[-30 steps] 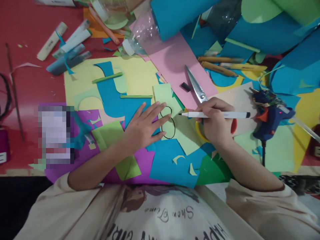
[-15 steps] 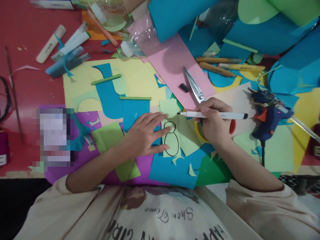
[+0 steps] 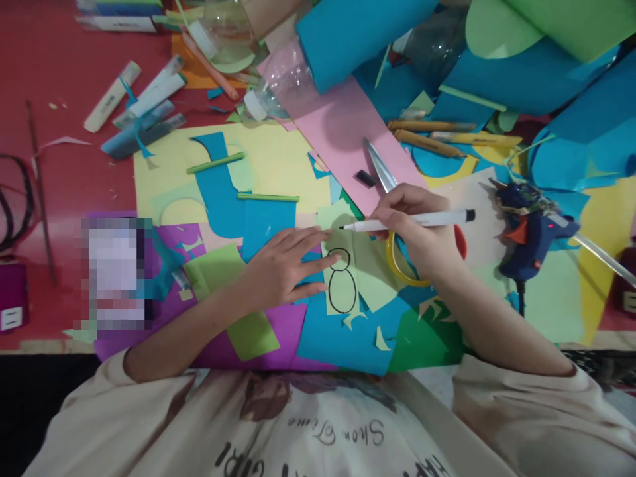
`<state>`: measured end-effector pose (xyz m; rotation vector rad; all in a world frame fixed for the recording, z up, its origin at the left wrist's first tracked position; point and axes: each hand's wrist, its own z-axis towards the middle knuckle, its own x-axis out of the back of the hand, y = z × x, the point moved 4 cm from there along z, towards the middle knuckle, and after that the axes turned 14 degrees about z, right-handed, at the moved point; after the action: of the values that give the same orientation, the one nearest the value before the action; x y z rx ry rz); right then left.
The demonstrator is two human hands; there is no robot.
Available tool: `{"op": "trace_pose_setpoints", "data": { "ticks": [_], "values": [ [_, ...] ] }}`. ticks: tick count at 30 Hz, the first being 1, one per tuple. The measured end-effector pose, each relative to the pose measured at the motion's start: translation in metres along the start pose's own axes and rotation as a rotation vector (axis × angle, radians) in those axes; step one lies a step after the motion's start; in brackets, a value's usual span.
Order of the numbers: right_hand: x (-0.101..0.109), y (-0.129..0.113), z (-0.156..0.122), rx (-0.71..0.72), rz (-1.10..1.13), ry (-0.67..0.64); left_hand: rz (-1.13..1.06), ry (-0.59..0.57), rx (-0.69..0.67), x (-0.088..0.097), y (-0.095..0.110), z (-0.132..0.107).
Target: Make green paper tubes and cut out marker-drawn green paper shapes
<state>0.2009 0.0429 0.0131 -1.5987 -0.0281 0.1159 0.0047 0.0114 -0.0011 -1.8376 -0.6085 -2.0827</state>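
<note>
A narrow strip of light green paper [image 3: 342,295] lies in front of me, with a small black oval drawn above a larger one. My left hand [image 3: 285,268] rests on it with fingers spread, one fingertip inside the small oval. In my right hand [image 3: 417,232] is a white marker pen [image 3: 397,222], its black tip over the upper part of the strip. Scissors [image 3: 405,258] with yellow and red on the handles lie partly hidden under my right hand. The small black pen cap [image 3: 366,178] sits beside their blades on pink paper [image 3: 338,119].
A blue hot glue gun [image 3: 531,232] with a clear stick lies at the right. Several markers [image 3: 149,99] and a phone [image 3: 114,271] are at the left. Plastic bottles [image 3: 283,76] and blue paper rolls [image 3: 362,36] crowd the back. Paper scraps [image 3: 355,320] are scattered near me.
My right hand has moved left with the marker pen, bringing its tip over the green strip. My left hand stays on the paper. The view has shifted slightly.
</note>
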Motion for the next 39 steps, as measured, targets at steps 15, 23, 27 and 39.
{"op": "trace_pose_setpoints", "data": {
  "ticks": [15, 23, 27, 39],
  "values": [
    [-0.012, 0.018, 0.005, -0.062, -0.159, -0.093, -0.038, -0.016, 0.013, -0.007, -0.002, -0.005],
    [-0.013, 0.019, 0.003, -0.103, -0.223, -0.087, -0.033, -0.069, 0.030, -0.004, -0.002, -0.004],
    [-0.012, 0.019, 0.002, -0.101, -0.235, -0.084, -0.013, -0.066, 0.019, -0.003, -0.002, -0.003],
    [-0.013, 0.020, 0.002, -0.103, -0.224, -0.101, -0.043, -0.008, 0.045, -0.006, -0.003, -0.004]
  ]
}}
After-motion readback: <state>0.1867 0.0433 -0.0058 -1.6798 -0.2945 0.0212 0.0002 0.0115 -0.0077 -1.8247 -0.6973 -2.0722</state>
